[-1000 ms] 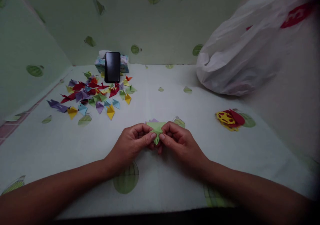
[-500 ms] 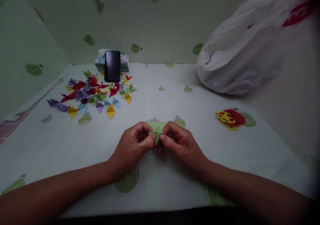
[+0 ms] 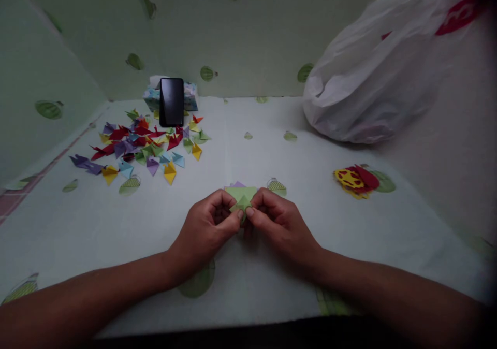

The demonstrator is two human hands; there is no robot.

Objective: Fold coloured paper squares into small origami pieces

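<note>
Between my two hands is a small piece of light green folded origami paper (image 3: 243, 199), its top edge flat and its lower part narrowing to a point. My left hand (image 3: 212, 217) pinches its left side between thumb and fingers. From the other side, my right hand (image 3: 277, 219) grips it the same way, the thumb tip close to the left thumb. Just behind the green paper, a bit of purple paper (image 3: 238, 184) peeks out, mostly hidden. The fingers under the paper are partly out of sight.
Many folded paper pieces (image 3: 145, 149) in several colours lie at the left. Behind them a phone (image 3: 171, 102) leans on a tissue box (image 3: 190, 96). Yellow and red cut-outs (image 3: 355, 179) rest at the right, and a white plastic bag (image 3: 361, 90) stands behind.
The view has shifted slightly. Both hands stay on the green paper, and its lower tip is now more covered by the thumbs.
</note>
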